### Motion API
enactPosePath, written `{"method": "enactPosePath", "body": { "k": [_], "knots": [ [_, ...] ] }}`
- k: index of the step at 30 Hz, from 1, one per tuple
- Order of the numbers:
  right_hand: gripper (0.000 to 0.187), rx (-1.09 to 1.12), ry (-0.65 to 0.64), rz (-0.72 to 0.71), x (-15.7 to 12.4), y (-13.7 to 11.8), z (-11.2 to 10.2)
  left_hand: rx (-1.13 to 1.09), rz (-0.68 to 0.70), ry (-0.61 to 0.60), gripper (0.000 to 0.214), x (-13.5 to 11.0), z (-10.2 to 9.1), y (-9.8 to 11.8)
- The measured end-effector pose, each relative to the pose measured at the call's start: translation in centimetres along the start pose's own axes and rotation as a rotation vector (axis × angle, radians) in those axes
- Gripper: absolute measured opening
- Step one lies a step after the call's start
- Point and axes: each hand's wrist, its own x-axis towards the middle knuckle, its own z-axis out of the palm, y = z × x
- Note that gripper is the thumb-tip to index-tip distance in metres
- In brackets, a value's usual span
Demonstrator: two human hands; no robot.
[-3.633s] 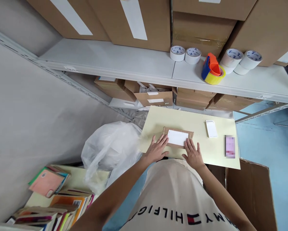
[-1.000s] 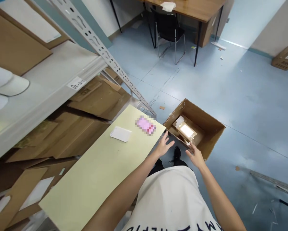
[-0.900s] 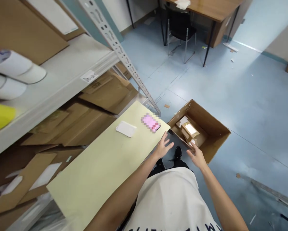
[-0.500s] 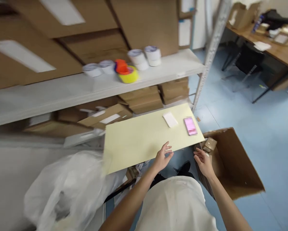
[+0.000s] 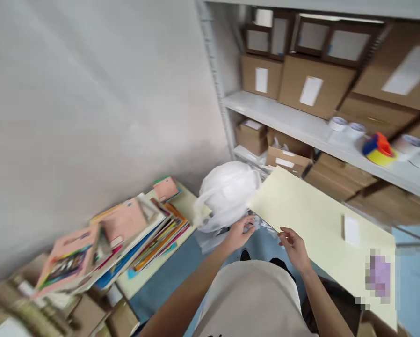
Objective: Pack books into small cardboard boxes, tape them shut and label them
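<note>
My left hand (image 5: 240, 231) hangs in front of my body with its fingers loosely curved and apart, holding nothing. It is nearest to a white plastic bag (image 5: 227, 192) and the left corner of a pale yellow tabletop (image 5: 308, 220). Beside that table's near edge is my right hand (image 5: 294, 248), fingers half bent and nothing in them. A small white block or stack of cards (image 5: 352, 230) lies on the tabletop. Farther right, a pixelated pink-purple item (image 5: 381, 276) rests there too; its kind cannot be made out.
Stacked books and magazines (image 5: 136, 234) lie on a second pale table (image 5: 140, 285) at left. A shelf (image 5: 280, 114) behind holds cardboard boxes (image 5: 301, 86), white tape rolls (image 5: 355, 131) and a red, yellow and blue tape dispenser (image 5: 378, 149). Cardboard cartons stand at lower left and lower right.
My view has swung left, bringing the wall and the book-covered table into sight. Both hands stay in front of my body and hold nothing; they are now closer together, near the yellow table's left end.
</note>
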Motion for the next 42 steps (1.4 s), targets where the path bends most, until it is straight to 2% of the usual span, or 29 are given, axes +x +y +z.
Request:
{"method": "enactPosePath", "body": {
  "k": [4,8,11,14,19,23,27,31,34,37,42],
  "knots": [
    [0.049,-0.046,-0.249,-0.05,3.3,-1.7,4.5,-0.126,-0.084,0.26,0.043,-2.4,-3.0,-3.1],
    [0.051,-0.133,-0.393,-0.012,6.3,-2.8,7.5,-0.144,-0.134,0.38,0.044,-4.6,-4.6,-4.8],
    [0.053,-0.117,-0.52,-0.007,8.3,-3.3,9.6,-0.076,-0.192,0.431,0.045,-5.9,-6.0,-4.7],
    [0.054,-0.112,-0.652,-0.014,10.4,-3.6,11.6,-0.009,-0.248,0.535,0.044,-7.0,-7.2,-4.0],
    [0.053,-0.19,-0.882,-0.058,13.8,-4.2,15.1,0.074,-0.321,0.703,0.043,-8.8,-8.2,-2.7],
    [0.055,-0.227,-1.025,-0.087,14.9,-5.0,18.7,0.207,-0.411,0.935,0.041,-11.9,-9.1,-2.7],
    [0.05,-0.266,-1.212,-0.152,13.4,-6.2,22.7,0.279,-0.477,1.188,0.043,-16.6,-10.8,-3.6],
    [0.045,-0.346,-1.371,-0.267,10.3,-7.9,26.4,0.31,-0.476,1.299,0.045,-21.3,-13.5,-5.0],
    [0.046,-0.369,-1.401,-0.375,7.5,-9.2,29.2,0.353,-0.42,1.371,0.042,-24.2,-16.2,-6.0],
    [0.055,-0.337,-1.4,-0.458,4.6,-10.1,31.9,0.32,-0.371,1.432,0.044,-26.4,-19.3,-6.7],
    [0.07,-0.207,-1.337,-0.438,-0.9,-9.7,36.2,0.014,-0.362,1.421,0.063,-28.1,-24.3,-8.1]
  ]
}}
